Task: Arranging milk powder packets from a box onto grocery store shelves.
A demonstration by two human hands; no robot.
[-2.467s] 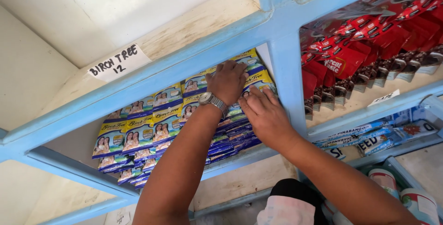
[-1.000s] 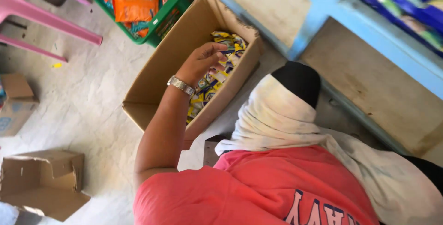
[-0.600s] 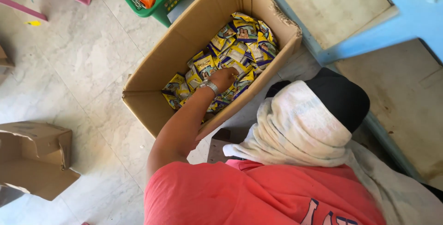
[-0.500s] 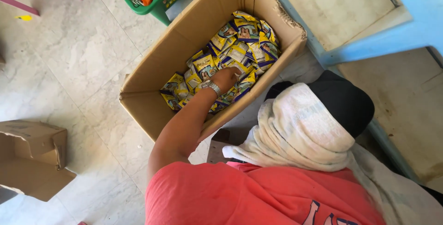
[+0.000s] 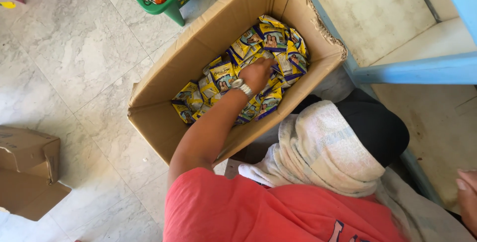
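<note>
1. The left hand (image 5: pixel 256 73), a metal watch at its wrist, is down in the open cardboard box (image 5: pixel 164 73) on the marble floor (image 5: pixel 59 58), palm on the heap of yellow-and-blue sachets (image 5: pixel 233 75).
2. Its grip is curled down into the heap; whether the fingers have closed on a sachet I cannot tell.
3. The sachets lie directly beneath and all round that hand, banked toward the box's far corner beside the blue shelf frame (image 5: pixel 412 68).
4. The heap's long axis follows the box's length, in line with the forearm.
5. The right hand (image 5: pixel 468 200) shows only at the frame's right edge, well apart from the box; its grip is unreadable.
</note>
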